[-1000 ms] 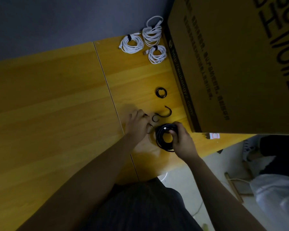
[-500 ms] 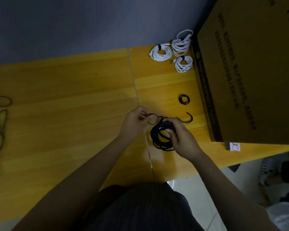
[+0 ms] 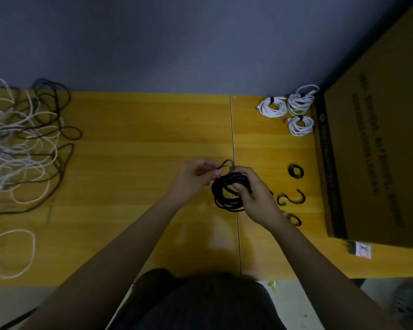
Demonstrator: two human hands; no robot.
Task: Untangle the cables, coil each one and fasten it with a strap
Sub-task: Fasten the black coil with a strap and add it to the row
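A coiled black cable hangs just above the yellow table, pinched at its top by my right hand. My left hand pinches a thin dark strap right at the top of the coil. Three white coils, each bound with a black strap, lie at the far right of the table. Loose black straps lie to the right of my hands, one curled into a ring, one a hook shape. A tangle of white and dark cables covers the table's left end.
A large cardboard box stands along the table's right side, close to the straps. A grey wall runs behind the table. A seam splits the tabletop under my hands. A small white tag lies near the box's front corner.
My left hand picked a strap off the table and brought it to the coil's top. The coil rose with my right hand. The view swung left, revealing the tangle.
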